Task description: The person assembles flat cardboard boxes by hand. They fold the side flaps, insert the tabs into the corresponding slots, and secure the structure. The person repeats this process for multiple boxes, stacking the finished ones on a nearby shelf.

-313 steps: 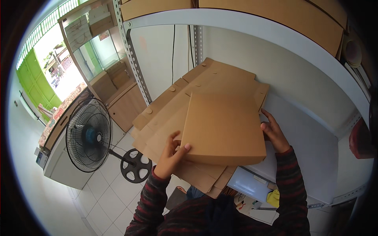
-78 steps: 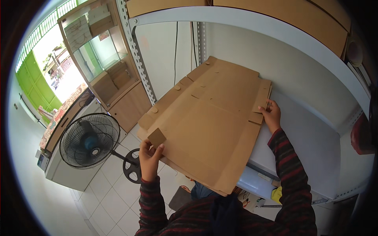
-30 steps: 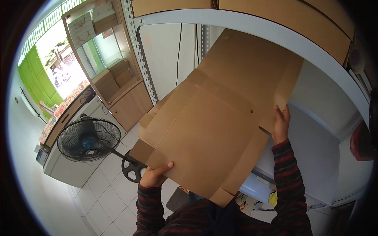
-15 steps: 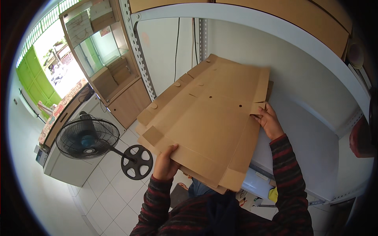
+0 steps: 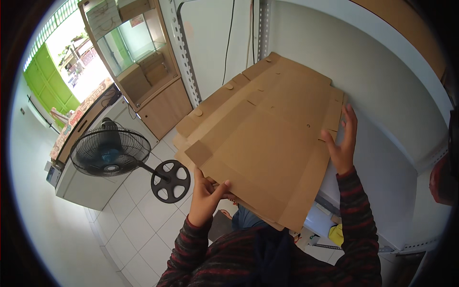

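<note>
A stack of flat brown cardboard sheets [image 5: 267, 138], with creases, slots and small holes, lies in front of me on a grey-white shelf, its near end jutting past the edge. At the stack's near left corner, my left hand [image 5: 204, 198] grips the edge, thumb along the front and some fingertips partly hidden beneath. My right hand [image 5: 342, 148] is open beside the right edge, next to a small cut flap, with fingers spread and pointing up. Nothing is held in it. The top sheet does not line up exactly with those beneath.
A black standing fan [image 5: 111, 150] is on the tiled floor [image 5: 138, 215] at the left, near a low white cabinet [image 5: 91, 184]. Behind it rises a glass-fronted wooden cabinet [image 5: 165, 105]. A perforated metal post [image 5: 184, 57] and an overhead shelf beam [image 5: 382, 33] frame the shelf surface [image 5: 377, 191].
My right hand has let go of the flap and opened at the right edge. The left hand has turned at the corner, its thumb shifting right. The view has shifted slightly.
</note>
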{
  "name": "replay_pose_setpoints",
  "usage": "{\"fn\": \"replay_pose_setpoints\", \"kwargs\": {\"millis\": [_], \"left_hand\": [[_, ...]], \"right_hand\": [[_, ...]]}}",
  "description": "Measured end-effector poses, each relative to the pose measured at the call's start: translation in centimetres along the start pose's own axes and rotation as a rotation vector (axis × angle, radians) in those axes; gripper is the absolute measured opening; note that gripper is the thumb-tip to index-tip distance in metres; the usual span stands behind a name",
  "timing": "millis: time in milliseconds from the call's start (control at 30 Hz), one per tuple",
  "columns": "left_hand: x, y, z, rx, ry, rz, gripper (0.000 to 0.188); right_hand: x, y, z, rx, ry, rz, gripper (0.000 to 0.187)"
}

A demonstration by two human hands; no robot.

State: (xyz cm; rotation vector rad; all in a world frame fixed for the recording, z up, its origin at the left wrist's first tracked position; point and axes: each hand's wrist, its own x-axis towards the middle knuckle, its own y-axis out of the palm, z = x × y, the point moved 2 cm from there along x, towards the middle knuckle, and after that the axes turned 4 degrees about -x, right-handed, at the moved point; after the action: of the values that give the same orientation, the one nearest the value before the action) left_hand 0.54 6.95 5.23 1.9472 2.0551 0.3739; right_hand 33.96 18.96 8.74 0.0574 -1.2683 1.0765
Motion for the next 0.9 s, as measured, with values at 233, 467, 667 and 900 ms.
{"fn": "replay_pose_setpoints", "kwargs": {"millis": [233, 467, 667, 900], "left_hand": [[1.0, 1.6, -1.9, 0.124, 0.261, -0.041, 0.083], [1.4, 0.9, -1.9, 0.367, 0.271, 0.285, 0.058], [2.6, 1.0, -2.2, 0.914, 0.593, -0.122, 0.064], [3.8, -0.4, -4.4, 1.302, 0.796, -0.109, 0.024]], "right_hand": [[-2.2, -3.0, 11.1, 0.326, -0.558, 0.727, 0.076], [-5.8, -3.4, 7.7, 0.068, -0.689, 0.442, 0.038], [-5.4, -3.7, 7.5, 0.238, -0.517, 0.327, 0.02], [-5.6, -3.2, 5.5, 0.581, -0.293, 0.528, 0.017]]}}
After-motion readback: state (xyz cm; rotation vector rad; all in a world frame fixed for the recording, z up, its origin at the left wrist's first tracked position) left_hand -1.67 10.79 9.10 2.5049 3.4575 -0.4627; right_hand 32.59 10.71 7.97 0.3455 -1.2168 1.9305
